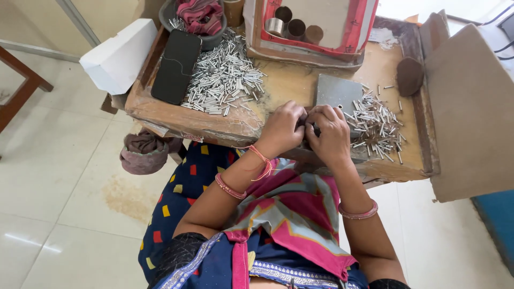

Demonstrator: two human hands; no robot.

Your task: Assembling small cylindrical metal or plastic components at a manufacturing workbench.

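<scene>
Head view | wooden workbench (pixel 289 85) | grey metal plate (pixel 336 92) just beyond both hands | left hand (pixel 282 128) and right hand (pixel 327 134) curled, fingertips meeting at the plate's near edge; what they pinch is hidden | small metal tubes (pixel 377 126) heaped right of the fingers

We see shiny metal pins (pixel 222 80) at upper centre, matt grey metal plate (pixel 336 92), worn rough wooden tray (pixel 284 85), glossy black phone (pixel 176 66), soft cloth (pixel 143 152) at left.

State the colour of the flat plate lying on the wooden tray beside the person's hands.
Grey: the flat metal plate looks plain matt grey, seen best in the head view, just above the right hand.
</scene>
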